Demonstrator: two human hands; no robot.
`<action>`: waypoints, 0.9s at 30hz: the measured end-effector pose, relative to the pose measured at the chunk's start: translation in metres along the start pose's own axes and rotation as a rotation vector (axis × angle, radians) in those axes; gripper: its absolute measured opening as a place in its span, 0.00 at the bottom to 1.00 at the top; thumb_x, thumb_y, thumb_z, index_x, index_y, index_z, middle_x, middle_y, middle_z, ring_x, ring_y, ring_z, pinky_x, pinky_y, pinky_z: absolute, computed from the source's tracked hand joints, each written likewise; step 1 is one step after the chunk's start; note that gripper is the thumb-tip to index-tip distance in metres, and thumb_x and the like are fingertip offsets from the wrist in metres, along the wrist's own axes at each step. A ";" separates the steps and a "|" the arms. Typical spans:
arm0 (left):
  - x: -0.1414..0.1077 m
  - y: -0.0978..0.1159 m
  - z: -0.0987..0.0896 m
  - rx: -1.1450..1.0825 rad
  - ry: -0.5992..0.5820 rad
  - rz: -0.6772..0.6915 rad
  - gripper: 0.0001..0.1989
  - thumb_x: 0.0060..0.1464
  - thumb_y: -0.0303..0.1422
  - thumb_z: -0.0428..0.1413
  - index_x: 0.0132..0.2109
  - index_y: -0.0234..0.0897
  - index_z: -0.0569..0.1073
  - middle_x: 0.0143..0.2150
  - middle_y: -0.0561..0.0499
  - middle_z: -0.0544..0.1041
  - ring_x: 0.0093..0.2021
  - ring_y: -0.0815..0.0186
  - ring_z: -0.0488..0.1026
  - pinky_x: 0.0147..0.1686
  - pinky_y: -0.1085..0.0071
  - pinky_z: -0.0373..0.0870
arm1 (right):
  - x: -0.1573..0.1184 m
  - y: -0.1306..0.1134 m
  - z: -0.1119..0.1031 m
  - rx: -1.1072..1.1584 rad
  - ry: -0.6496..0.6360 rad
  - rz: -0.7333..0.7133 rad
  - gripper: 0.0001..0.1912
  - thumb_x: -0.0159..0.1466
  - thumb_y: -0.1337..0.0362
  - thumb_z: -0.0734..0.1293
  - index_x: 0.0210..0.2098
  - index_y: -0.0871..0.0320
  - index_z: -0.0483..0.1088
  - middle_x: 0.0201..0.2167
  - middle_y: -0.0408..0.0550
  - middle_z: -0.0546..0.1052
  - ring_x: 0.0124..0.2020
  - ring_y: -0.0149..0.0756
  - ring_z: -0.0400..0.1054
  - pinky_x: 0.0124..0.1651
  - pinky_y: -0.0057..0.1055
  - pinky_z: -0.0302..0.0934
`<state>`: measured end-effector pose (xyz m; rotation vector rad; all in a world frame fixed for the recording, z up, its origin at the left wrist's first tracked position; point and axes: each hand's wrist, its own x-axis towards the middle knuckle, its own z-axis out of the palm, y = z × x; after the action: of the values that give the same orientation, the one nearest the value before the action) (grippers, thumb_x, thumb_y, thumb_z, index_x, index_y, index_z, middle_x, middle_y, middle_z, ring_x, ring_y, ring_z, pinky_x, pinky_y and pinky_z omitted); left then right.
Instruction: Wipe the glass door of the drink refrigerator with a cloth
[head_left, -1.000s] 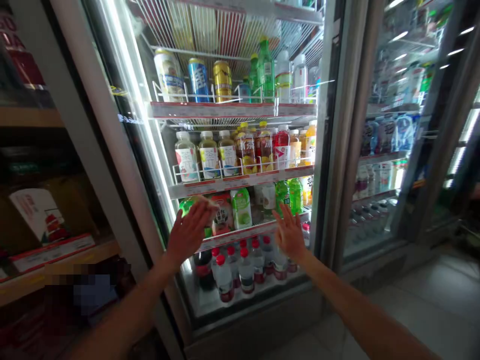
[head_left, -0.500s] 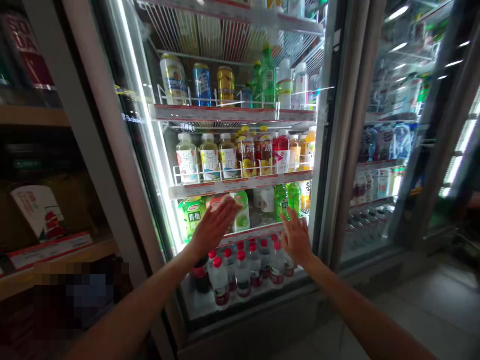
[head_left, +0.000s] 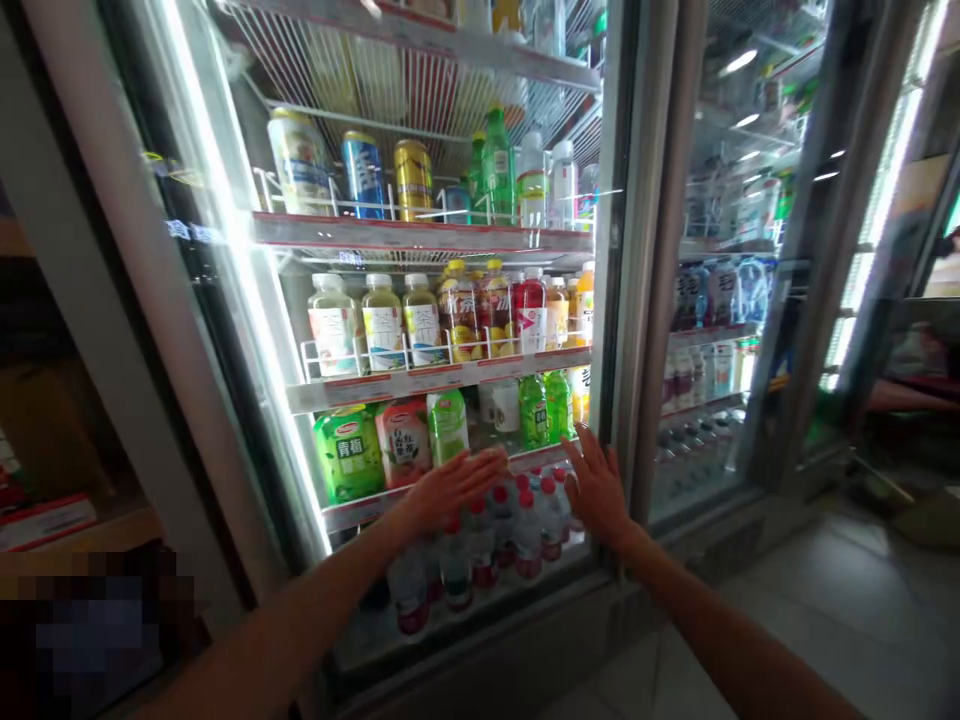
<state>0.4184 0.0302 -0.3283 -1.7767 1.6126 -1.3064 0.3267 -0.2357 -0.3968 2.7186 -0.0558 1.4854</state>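
Both my hands are stretched out in front of a lit drinks fridge, apart from each other. My left hand [head_left: 461, 487] has its fingers extended to the right, before the red-capped water bottles [head_left: 525, 535] on the bottom level. It holds nothing. Fingers spread and pointing up, my right hand [head_left: 596, 485] is empty near the door frame [head_left: 646, 300]; whether it touches the glass I cannot tell. Above my left hand stand a green drink pack [head_left: 349, 452], a red drink pack [head_left: 405, 442] and a lighter green pack [head_left: 448, 425]. Green bottles [head_left: 534, 412] stand above the right hand's fingertips.
Higher shelves carry tea bottles [head_left: 330, 325], a blue can [head_left: 364, 175], a gold can [head_left: 413, 180] and a green bottle [head_left: 497, 165]. Another fridge [head_left: 720, 300] stands to the right, above a tiled floor [head_left: 817, 620]. Shelving with a price strip [head_left: 49, 522] is at left.
My left hand has come down from the drink packs to the level of the red caps. My right hand stays nearly in place. The view has turned right.
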 end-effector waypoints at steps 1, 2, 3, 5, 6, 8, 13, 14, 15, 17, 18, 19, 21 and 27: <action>0.006 -0.001 0.000 0.006 0.003 -0.014 0.33 0.54 0.27 0.45 0.66 0.38 0.48 0.69 0.50 0.46 0.69 0.65 0.39 0.66 0.61 0.37 | 0.000 0.004 -0.002 -0.006 -0.002 0.006 0.29 0.62 0.69 0.55 0.63 0.56 0.54 0.65 0.56 0.56 0.66 0.45 0.47 0.62 0.51 0.47; 0.015 -0.006 0.000 0.017 0.011 -0.068 0.33 0.54 0.27 0.44 0.67 0.39 0.47 0.69 0.50 0.46 0.69 0.65 0.39 0.66 0.59 0.36 | 0.001 0.008 -0.003 -0.012 0.002 0.018 0.28 0.62 0.69 0.56 0.62 0.57 0.54 0.65 0.56 0.56 0.66 0.45 0.47 0.62 0.51 0.47; 0.025 -0.011 0.000 0.029 0.022 -0.145 0.33 0.55 0.26 0.43 0.67 0.39 0.46 0.69 0.50 0.45 0.69 0.64 0.39 0.65 0.58 0.35 | 0.002 0.012 -0.005 -0.017 0.010 0.034 0.28 0.61 0.68 0.56 0.62 0.58 0.55 0.65 0.56 0.56 0.66 0.45 0.48 0.62 0.51 0.47; 0.046 -0.020 0.001 0.043 0.052 -0.281 0.33 0.55 0.24 0.42 0.67 0.39 0.44 0.70 0.50 0.44 0.69 0.64 0.38 0.65 0.57 0.35 | 0.006 0.019 -0.007 -0.026 0.023 0.067 0.27 0.61 0.68 0.56 0.61 0.60 0.56 0.65 0.57 0.55 0.66 0.46 0.47 0.62 0.51 0.47; 0.053 -0.020 0.003 0.037 0.058 -0.304 0.33 0.55 0.24 0.42 0.67 0.39 0.43 0.70 0.50 0.44 0.69 0.64 0.38 0.65 0.57 0.35 | 0.007 0.022 -0.008 -0.031 0.023 0.075 0.27 0.61 0.68 0.56 0.60 0.60 0.57 0.65 0.57 0.55 0.66 0.46 0.47 0.62 0.51 0.47; 0.063 -0.009 0.012 -0.002 0.041 -0.250 0.34 0.55 0.25 0.43 0.67 0.38 0.43 0.70 0.49 0.44 0.69 0.63 0.38 0.65 0.57 0.37 | 0.007 0.026 -0.007 -0.036 0.009 0.063 0.28 0.61 0.69 0.56 0.61 0.61 0.56 0.65 0.57 0.56 0.66 0.45 0.47 0.62 0.50 0.46; 0.086 0.019 0.028 -0.069 -0.008 -0.033 0.35 0.54 0.27 0.46 0.67 0.36 0.42 0.70 0.49 0.44 0.69 0.66 0.38 0.65 0.62 0.41 | 0.002 0.037 -0.004 -0.046 -0.007 0.043 0.33 0.60 0.70 0.56 0.65 0.59 0.48 0.65 0.55 0.56 0.66 0.44 0.47 0.63 0.49 0.44; 0.098 0.015 0.027 -0.069 -0.002 -0.072 0.35 0.54 0.26 0.45 0.67 0.37 0.41 0.70 0.50 0.43 0.69 0.66 0.38 0.65 0.61 0.41 | 0.003 0.040 -0.005 -0.048 0.004 0.054 0.33 0.60 0.69 0.56 0.65 0.59 0.47 0.65 0.55 0.56 0.66 0.45 0.46 0.64 0.50 0.43; 0.111 0.009 0.025 -0.069 0.008 -0.129 0.35 0.55 0.25 0.44 0.67 0.38 0.40 0.70 0.49 0.42 0.69 0.65 0.38 0.65 0.59 0.41 | 0.004 0.042 -0.006 -0.047 0.015 0.064 0.34 0.60 0.69 0.56 0.65 0.59 0.47 0.65 0.55 0.56 0.66 0.45 0.46 0.64 0.50 0.43; 0.138 -0.003 0.023 -0.074 0.036 -0.241 0.35 0.55 0.24 0.42 0.68 0.39 0.38 0.70 0.49 0.41 0.69 0.63 0.38 0.65 0.56 0.41 | 0.006 0.045 -0.009 -0.043 0.032 0.074 0.34 0.60 0.68 0.56 0.66 0.58 0.46 0.65 0.55 0.55 0.66 0.46 0.46 0.64 0.52 0.41; 0.148 -0.006 0.023 -0.080 0.047 -0.272 0.35 0.56 0.23 0.42 0.68 0.38 0.38 0.70 0.49 0.41 0.69 0.62 0.38 0.65 0.56 0.41 | 0.006 0.047 -0.011 -0.043 0.034 0.075 0.34 0.60 0.68 0.56 0.66 0.58 0.46 0.65 0.56 0.55 0.66 0.46 0.45 0.64 0.52 0.40; 0.155 -0.003 0.026 -0.086 0.050 -0.275 0.35 0.56 0.24 0.41 0.68 0.38 0.38 0.70 0.48 0.41 0.69 0.61 0.39 0.65 0.55 0.42 | 0.006 0.048 -0.013 -0.046 0.035 0.074 0.34 0.60 0.69 0.56 0.66 0.59 0.46 0.65 0.56 0.55 0.66 0.46 0.45 0.64 0.51 0.40; 0.160 0.014 0.037 -0.098 0.035 -0.213 0.34 0.56 0.25 0.42 0.67 0.35 0.40 0.70 0.47 0.42 0.69 0.61 0.40 0.65 0.56 0.44 | 0.001 0.051 -0.016 -0.061 0.028 0.071 0.34 0.60 0.69 0.56 0.65 0.60 0.47 0.65 0.56 0.56 0.66 0.46 0.46 0.65 0.50 0.40; 0.151 0.070 0.068 -0.106 -0.048 0.014 0.34 0.53 0.29 0.48 0.66 0.37 0.48 0.69 0.52 0.47 0.69 0.65 0.41 0.65 0.62 0.46 | -0.014 0.073 -0.031 -0.141 0.011 0.103 0.33 0.59 0.69 0.57 0.64 0.61 0.50 0.65 0.56 0.56 0.66 0.45 0.46 0.65 0.48 0.40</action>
<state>0.4205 -0.1463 -0.3627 -1.8409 1.6935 -1.1827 0.2892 -0.3066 -0.3907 2.6322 -0.2924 1.4604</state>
